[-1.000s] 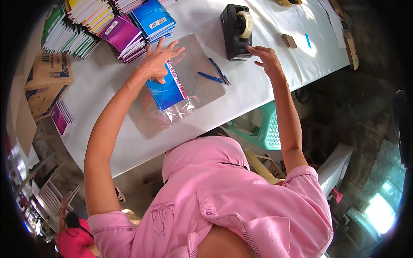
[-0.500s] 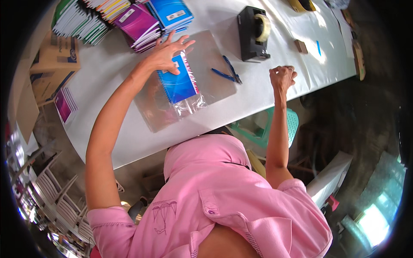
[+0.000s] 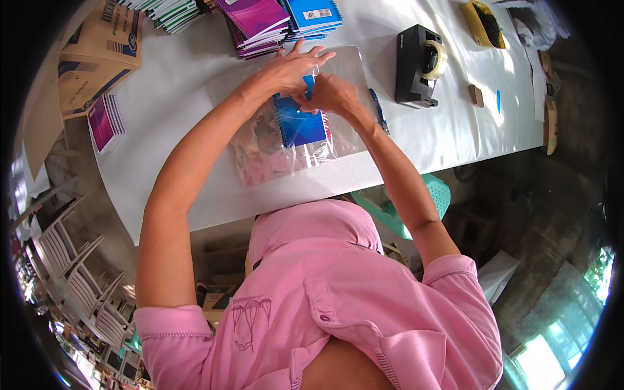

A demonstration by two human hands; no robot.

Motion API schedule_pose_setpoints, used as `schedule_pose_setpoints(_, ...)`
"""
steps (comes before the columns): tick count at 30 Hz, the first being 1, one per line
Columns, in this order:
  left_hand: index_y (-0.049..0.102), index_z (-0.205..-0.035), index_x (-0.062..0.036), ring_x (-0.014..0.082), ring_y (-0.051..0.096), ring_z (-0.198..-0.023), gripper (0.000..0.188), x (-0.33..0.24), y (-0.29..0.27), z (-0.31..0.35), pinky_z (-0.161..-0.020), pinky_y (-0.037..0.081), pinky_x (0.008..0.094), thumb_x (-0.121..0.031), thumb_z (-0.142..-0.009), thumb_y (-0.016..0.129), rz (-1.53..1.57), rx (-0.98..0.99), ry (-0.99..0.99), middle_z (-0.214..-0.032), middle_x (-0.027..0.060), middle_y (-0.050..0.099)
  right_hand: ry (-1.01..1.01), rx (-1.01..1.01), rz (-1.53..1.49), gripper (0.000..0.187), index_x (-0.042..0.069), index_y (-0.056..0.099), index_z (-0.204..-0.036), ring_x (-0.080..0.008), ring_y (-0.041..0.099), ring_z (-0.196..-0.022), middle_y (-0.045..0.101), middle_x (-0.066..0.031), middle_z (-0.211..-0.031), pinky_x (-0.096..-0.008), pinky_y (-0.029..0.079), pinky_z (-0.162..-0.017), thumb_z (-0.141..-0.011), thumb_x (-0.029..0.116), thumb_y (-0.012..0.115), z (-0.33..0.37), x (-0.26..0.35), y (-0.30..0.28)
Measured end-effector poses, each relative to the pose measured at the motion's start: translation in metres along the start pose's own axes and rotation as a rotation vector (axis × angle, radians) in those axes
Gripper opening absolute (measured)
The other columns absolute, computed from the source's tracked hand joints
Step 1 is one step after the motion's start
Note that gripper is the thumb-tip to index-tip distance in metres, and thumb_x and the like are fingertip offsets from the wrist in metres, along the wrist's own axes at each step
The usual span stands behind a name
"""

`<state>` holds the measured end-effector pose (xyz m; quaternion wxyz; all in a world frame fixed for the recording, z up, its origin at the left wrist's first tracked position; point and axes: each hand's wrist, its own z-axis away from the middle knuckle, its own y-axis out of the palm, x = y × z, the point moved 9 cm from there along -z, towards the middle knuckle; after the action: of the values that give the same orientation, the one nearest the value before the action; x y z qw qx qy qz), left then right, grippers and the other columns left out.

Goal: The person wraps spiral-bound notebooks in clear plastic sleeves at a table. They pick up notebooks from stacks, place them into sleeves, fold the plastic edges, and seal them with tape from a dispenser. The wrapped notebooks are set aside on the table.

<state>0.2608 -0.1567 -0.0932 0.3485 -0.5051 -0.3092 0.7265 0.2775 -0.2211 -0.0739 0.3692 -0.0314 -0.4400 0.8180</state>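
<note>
A blue spiral notebook (image 3: 303, 131) lies on the table inside a clear plastic sleeve (image 3: 333, 153), on top of larger transparent plastic sheets (image 3: 260, 159). My left hand (image 3: 292, 70) rests across its far end, fingers spread and pointing right. Right beside it, my right hand (image 3: 333, 96) presses down on the notebook with its fingers curled and pinched together. Whatever is between those fingers is hidden. Part of the notebook's cover is covered by both hands. Blue-handled pliers (image 3: 379, 112) lie just right of my right wrist.
A black tape dispenser (image 3: 409, 71) stands to the right, near a brown block (image 3: 476, 95), a thin blue strip (image 3: 498, 102) and a yellow container (image 3: 481, 26). Purple notebooks (image 3: 257, 16) and blue notebooks (image 3: 317, 12) are stacked behind. A cardboard box (image 3: 88, 84) sits left; a green stool (image 3: 437, 192) is below the table edge.
My right hand has moved left from beside the tape dispenser onto the notebook, next to my left hand. My left hand stays on the notebook's far end. The whole view has shifted somewhat.
</note>
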Motion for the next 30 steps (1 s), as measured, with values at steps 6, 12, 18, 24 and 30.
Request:
schedule_pose_setpoints(6,0.023,-0.150,-0.0312,0.0403,0.009,-0.145,0.128,0.004,0.003,-0.003,-0.106,0.019,0.0710,-0.009,-0.042,0.088,-0.030,-0.045,0.029,-0.157,0.0063,0.025,-0.170,0.001,0.225,0.037,0.014,0.074,-0.083,-0.0249,0.069,-0.085,0.071,-0.0088,-0.083,-0.0364,0.053,-0.069,-0.068,0.047,0.077,0.002,0.013,-0.004)
schedule_pose_setpoints(12,0.026,-0.150,-0.0262,0.0409,0.013,-0.144,0.105,-0.013,-0.035,0.040,-0.112,0.019,0.0604,-0.018,-0.063,0.084,-0.117,-0.202,-0.024,-0.156,0.0081,0.026,-0.142,-0.105,0.069,0.065,0.004,0.069,-0.086,-0.0278,0.066,-0.088,0.068,-0.0122,-0.085,-0.0393,0.051,-0.075,-0.068,0.067,0.071,0.006,-0.030,0.009)
schedule_pose_setpoints(18,0.037,-0.142,-0.0006,0.0458,0.008,-0.143,0.078,0.045,0.038,0.137,-0.112,0.012,0.0607,-0.048,-0.087,0.063,0.337,-0.743,-0.526,-0.148,0.0264,0.031,-0.244,-0.118,-0.647,0.069,-0.002,0.059,-0.110,-0.0341,0.059,-0.105,0.057,-0.0222,-0.106,-0.0431,0.049,-0.087,-0.073,0.055,0.075,-0.003,-0.048,0.049)
schedule_pose_setpoints(24,0.033,-0.146,-0.0024,0.0328,0.034,-0.136,0.076,-0.003,0.037,0.148,-0.111,0.029,0.0466,-0.028,-0.085,0.071,0.829,-0.600,-0.290,-0.143,0.0225,0.042,-0.338,-0.123,-1.203,0.096,0.005,0.024,-0.136,-0.0272,0.052,-0.117,0.050,-0.0172,-0.121,-0.0405,0.043,-0.100,-0.064,0.008,0.088,0.057,-0.031,0.021)
schedule_pose_setpoints(30,0.029,-0.147,-0.0002,0.0199,0.050,-0.123,0.084,-0.012,0.031,0.151,-0.105,0.042,0.0345,-0.003,-0.077,0.077,1.220,-0.715,-0.136,-0.136,0.0139,0.049,-0.608,-0.351,-1.029,0.092,0.004,0.029,-0.130,-0.0256,0.046,-0.123,0.044,-0.0161,-0.129,-0.0423,0.033,-0.112,-0.058,-0.003,0.085,0.053,-0.036,0.016)
